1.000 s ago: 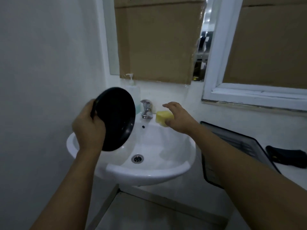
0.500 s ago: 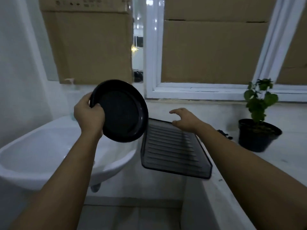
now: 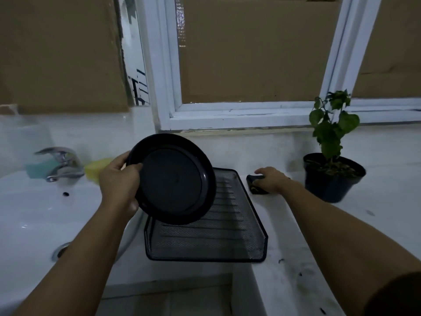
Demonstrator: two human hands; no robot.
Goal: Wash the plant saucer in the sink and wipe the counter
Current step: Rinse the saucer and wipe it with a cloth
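Note:
My left hand (image 3: 118, 181) grips the left rim of the round black plant saucer (image 3: 175, 181), held tilted in the air above the left end of a black mesh tray (image 3: 227, 238). My right hand (image 3: 272, 180) rests on a dark folded cloth (image 3: 256, 187) lying on the white counter (image 3: 284, 247), just right of the tray; its fingers curl over the cloth. The white sink (image 3: 29, 215) sits at the left with a chrome tap (image 3: 60, 164). A yellow sponge (image 3: 96, 169) lies on the sink's back rim.
A potted green plant (image 3: 332, 174) in a black pot stands on the counter at the right. A soap bottle (image 3: 27, 142) is behind the tap. Dark soil specks dot the counter's near part. Cardboard covers the window and mirror behind.
My right hand left the sponge on the sink rim, swung right across the tray and came down on the dark cloth. The view turned right; the saucer moved from the sink to above the tray.

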